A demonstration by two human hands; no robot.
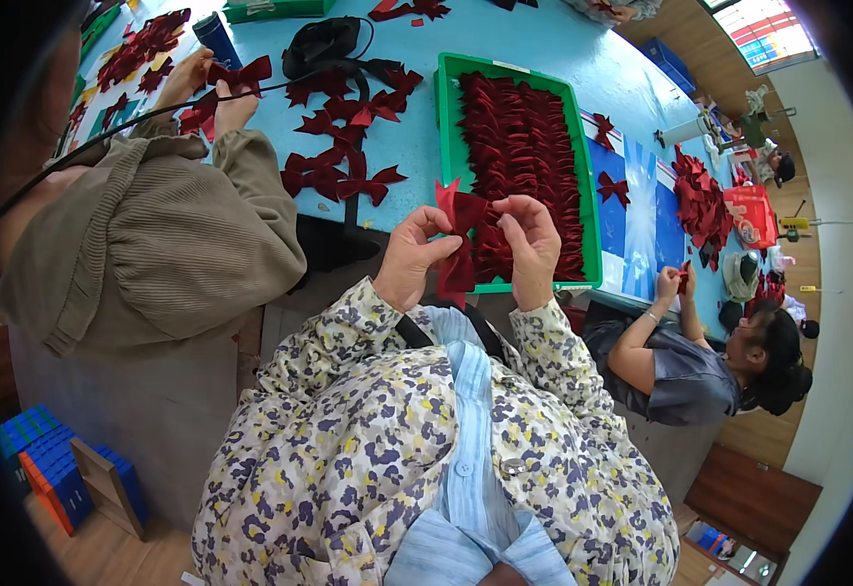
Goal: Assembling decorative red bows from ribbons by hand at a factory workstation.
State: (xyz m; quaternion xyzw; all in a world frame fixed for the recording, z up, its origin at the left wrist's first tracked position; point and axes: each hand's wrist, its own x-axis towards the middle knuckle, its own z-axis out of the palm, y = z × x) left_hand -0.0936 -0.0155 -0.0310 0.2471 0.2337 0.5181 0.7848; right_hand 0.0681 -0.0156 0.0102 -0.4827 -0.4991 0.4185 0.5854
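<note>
A dark red velvet bow [458, 269] is pinched between the thumb and fingers of my left hand [409, 259]. It hangs upright in front of my chest, over the near edge of a green tray [442, 117]. Just to the right of the bow, my right hand [534, 249] is raised with thumb and forefinger drawn together. Whether a thread or something small sits between those fingertips is too fine to make out. Rows of similar red bows [519, 137] fill the tray behind my hands.
Loose bows [324, 176] and a black strap [351, 210] lie left of the tray on the blue table [407, 107]. A co-worker's hands [236, 107] hold a bow at the left. Another person [681, 342] works at the right, near a red heap [702, 200].
</note>
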